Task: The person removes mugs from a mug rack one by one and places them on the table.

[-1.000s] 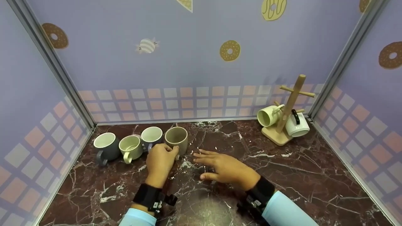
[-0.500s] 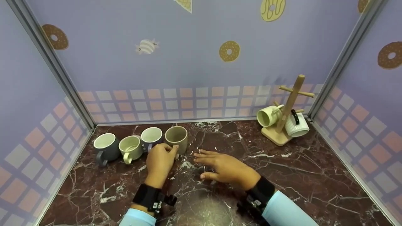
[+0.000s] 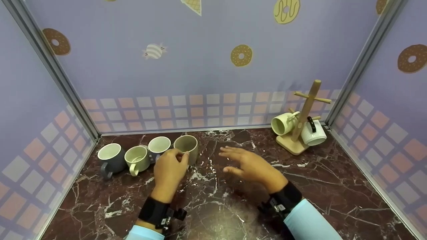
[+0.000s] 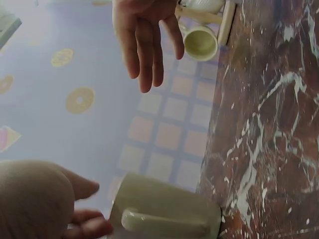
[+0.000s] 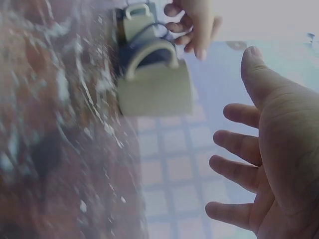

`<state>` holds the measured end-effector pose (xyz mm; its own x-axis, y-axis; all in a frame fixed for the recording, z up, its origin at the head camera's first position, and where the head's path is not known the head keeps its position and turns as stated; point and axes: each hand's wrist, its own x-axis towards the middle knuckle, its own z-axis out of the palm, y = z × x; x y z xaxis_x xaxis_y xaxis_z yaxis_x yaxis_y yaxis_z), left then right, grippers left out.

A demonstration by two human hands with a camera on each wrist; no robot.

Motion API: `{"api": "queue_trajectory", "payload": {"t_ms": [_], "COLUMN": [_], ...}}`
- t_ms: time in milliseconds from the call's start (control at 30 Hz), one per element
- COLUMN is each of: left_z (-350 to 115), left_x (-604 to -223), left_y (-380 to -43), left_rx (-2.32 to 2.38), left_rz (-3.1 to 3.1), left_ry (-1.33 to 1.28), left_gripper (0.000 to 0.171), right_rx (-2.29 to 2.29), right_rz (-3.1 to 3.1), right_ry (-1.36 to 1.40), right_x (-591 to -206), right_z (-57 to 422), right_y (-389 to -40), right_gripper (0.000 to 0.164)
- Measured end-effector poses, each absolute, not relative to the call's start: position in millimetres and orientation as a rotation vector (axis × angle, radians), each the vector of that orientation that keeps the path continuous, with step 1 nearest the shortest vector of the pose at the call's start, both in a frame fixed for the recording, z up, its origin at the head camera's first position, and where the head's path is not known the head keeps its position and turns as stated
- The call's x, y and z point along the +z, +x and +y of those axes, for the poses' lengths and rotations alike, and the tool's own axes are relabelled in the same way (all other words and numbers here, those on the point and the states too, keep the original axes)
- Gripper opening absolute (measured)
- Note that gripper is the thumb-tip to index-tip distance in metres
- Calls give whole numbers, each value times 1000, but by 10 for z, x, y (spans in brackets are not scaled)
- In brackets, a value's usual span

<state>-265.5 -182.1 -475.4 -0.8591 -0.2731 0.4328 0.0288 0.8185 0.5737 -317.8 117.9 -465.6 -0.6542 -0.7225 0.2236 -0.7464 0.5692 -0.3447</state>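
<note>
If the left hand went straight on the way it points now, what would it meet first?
Probably the tan mug, which stands just ahead of the left hand, though the exact gap is hard to judge.

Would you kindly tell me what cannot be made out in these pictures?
- Navy mug: its handle is mostly covered by the left hand in the head view.
- Brown mug: one side is cut off by the bottom edge in the left wrist view.
- Green mug: surface details are lost to blur in the right wrist view.
- White mug: cut off by the top edge in the left wrist view.
</note>
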Motion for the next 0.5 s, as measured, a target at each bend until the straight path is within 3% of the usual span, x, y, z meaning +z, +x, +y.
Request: {"api": "queue_trajectory", "payload": {"t_ms": [167,500], "left_z": [-1643,-1207], "left_x": [-4700,-4533], "left_y": [-2613,-2519], "left_rx": [-835,-896], "left_rz": [-2415,-2514], "left_ry": [-71,-342], "left_gripper": [19,31], "right_rx": [705,764], "right_rz": [-2739,-2765], "right_ry": [1192,1002], "right_x": [-4595,-4492], "right_z": [1312,1560], "right_y": [-3276,-3400], "right_gripper": [62,58]}}
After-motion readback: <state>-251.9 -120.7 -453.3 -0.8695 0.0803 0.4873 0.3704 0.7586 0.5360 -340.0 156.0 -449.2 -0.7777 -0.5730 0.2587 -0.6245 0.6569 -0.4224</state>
